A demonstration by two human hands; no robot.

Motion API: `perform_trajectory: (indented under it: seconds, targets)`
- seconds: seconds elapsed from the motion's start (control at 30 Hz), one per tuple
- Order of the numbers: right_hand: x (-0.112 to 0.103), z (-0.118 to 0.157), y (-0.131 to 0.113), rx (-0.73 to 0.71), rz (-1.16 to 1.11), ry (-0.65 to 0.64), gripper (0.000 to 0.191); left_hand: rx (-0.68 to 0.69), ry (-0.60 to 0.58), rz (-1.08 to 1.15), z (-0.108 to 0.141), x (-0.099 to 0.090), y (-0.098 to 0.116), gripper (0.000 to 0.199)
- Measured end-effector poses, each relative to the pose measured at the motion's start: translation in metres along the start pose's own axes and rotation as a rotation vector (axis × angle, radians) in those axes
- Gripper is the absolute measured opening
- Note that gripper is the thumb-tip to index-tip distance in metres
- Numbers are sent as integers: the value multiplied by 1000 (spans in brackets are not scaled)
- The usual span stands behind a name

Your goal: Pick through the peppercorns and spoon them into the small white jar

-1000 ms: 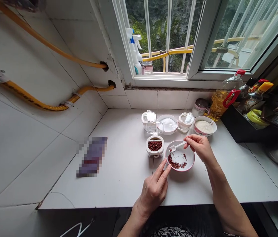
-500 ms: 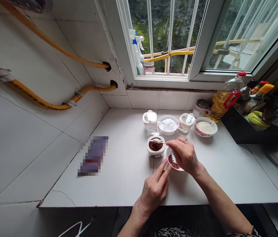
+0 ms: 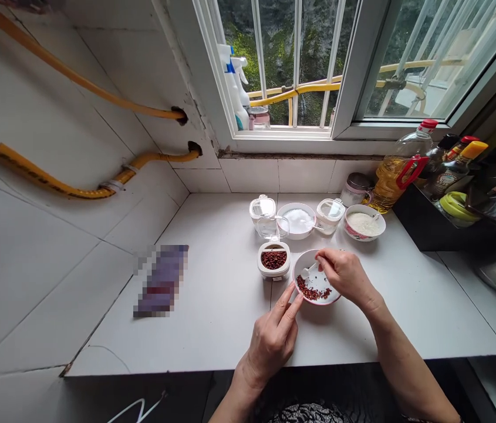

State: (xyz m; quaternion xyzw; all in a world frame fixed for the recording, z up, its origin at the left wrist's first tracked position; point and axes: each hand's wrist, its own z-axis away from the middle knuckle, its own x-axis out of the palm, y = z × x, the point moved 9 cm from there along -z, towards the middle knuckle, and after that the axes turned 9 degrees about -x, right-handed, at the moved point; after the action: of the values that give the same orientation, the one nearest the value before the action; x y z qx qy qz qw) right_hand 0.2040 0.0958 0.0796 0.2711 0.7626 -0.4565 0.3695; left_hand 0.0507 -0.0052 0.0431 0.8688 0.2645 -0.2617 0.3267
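My right hand point(image 3: 347, 276) pinches the handle of a small white spoon point(image 3: 305, 273), its tip down inside a white bowl point(image 3: 304, 260) with a pinkish rim. Reddish-brown peppercorn-like grains point(image 3: 313, 292) lie along the near side of that bowl. My left hand point(image 3: 274, 338) has its index and middle fingers stretched out, fingertips touching the bowl's left rim. Just left of the bowl stands a small white-rimmed jar point(image 3: 273, 274) of the same dark red grains, its clear lid point(image 3: 273, 226) flipped up. The spoon's load, if any, is too small to make out.
Behind stand a bowl of white crystals point(image 3: 298, 221), two lidded jars point(image 3: 262, 207) point(image 3: 330, 210), a floral bowl of pale powder point(image 3: 364, 225) and a dark-lidded jar point(image 3: 357, 188). An oil bottle point(image 3: 391, 182) and a black rack point(image 3: 419, 223) are right; a blurred purple packet point(image 3: 162, 279) lies left.
My right hand has moved the spoon from over the open jar rightward and down into the bowl. The left hand keeps its fingertips on the bowl's rim. The view has shifted slightly.
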Motion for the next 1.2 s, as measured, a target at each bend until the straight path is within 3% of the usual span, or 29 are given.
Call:
perform_trajectory:
  seconds: [0.37, 0.8, 1.2]
  targets:
    - [6, 2, 9, 232, -497, -8, 25, -2, 9, 2, 1, 0, -1, 60]
    - [-9, 5, 21, 272, -424, 94, 27, 2, -4, -2, 1, 0, -1, 61]
    - [-1, 6, 37, 368, -675, 109, 39, 11, 12, -16, 1, 3, -1, 61]
